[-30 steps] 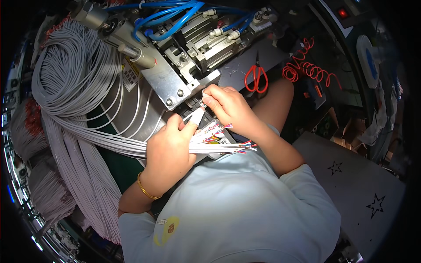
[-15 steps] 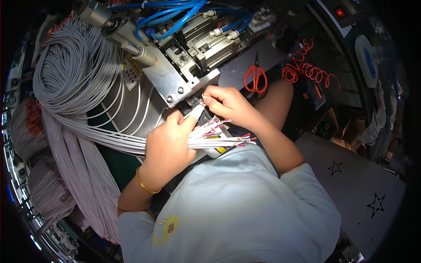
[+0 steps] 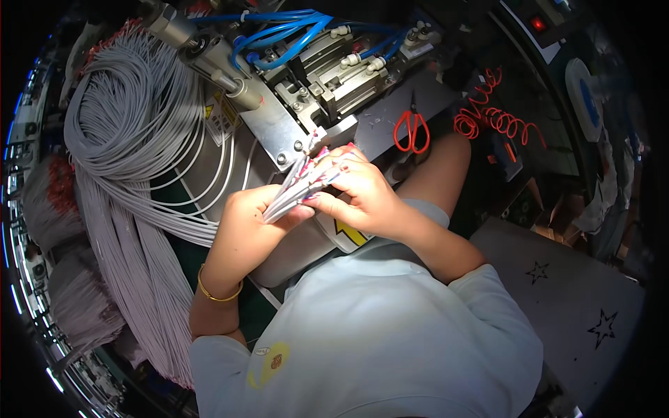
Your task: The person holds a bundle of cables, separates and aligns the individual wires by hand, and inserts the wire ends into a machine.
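Observation:
My left hand (image 3: 249,224) grips a small bundle of grey cables (image 3: 287,194) whose stripped coloured wire ends fan out toward a metal pneumatic machine (image 3: 317,83). The fingers of my right hand (image 3: 355,189) pinch the wire tips right at the machine's front opening, beside its steel plate (image 3: 268,129). The cables trail left from my fist into a large heap of grey cables (image 3: 132,132). A gold bangle sits on my left wrist.
Blue air hoses (image 3: 279,28) loop over the machine. Red-handled scissors (image 3: 412,131) and a red coiled cord (image 3: 491,118) lie at the right of it. More cable bundles (image 3: 70,292) hang at the left. A grey surface with star marks (image 3: 578,306) is at the right.
The bundle has swung from lying sideways to pointing up at the machine's opening. Both hands have moved closer to it, the right hand now on the wire tips.

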`<state>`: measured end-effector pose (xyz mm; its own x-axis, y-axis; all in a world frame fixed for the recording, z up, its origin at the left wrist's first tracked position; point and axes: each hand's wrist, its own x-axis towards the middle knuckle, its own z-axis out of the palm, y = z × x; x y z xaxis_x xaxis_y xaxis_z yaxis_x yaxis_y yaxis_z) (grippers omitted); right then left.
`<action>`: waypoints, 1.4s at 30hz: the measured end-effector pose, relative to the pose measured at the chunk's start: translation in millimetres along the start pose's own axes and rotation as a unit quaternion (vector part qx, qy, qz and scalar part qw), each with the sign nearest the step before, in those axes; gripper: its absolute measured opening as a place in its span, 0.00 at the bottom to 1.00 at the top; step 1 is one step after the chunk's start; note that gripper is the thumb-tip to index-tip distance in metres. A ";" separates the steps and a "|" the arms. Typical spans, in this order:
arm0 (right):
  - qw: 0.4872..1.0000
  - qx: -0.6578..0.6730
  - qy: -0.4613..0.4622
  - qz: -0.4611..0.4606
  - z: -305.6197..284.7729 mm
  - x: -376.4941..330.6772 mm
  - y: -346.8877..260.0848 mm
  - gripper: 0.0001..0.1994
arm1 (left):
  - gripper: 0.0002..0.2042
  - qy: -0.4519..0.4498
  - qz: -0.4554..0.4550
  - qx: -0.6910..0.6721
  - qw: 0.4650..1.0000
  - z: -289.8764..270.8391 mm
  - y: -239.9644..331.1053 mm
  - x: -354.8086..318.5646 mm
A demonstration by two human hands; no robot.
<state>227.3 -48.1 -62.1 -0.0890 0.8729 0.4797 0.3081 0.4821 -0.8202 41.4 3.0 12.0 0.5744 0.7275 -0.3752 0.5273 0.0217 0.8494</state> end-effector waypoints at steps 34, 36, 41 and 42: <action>0.996 -0.082 -0.010 0.015 -7.7 1.5 -11.3 0.05 | 0.05 0.015 0.003 -0.141 0.990 1.8 -6.1 4.1; 0.998 -0.046 0.044 0.026 -5.0 1.3 -7.1 0.03 | 0.05 0.016 0.002 -0.148 0.989 2.4 -7.3 2.9; 0.998 0.004 0.030 0.052 -0.7 6.0 -12.8 0.02 | 0.06 0.023 -0.006 -0.178 0.984 7.8 -7.1 1.6; 0.999 -0.006 0.031 0.041 3.0 5.7 -12.8 0.02 | 0.06 0.028 -0.009 -0.185 0.982 8.6 -6.9 1.7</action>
<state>219.9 -49.0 -49.9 -0.0041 0.9029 0.4298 0.3228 0.4080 -0.8540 44.1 -1.7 2.3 0.5256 0.7613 -0.3796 0.2674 0.2758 0.9233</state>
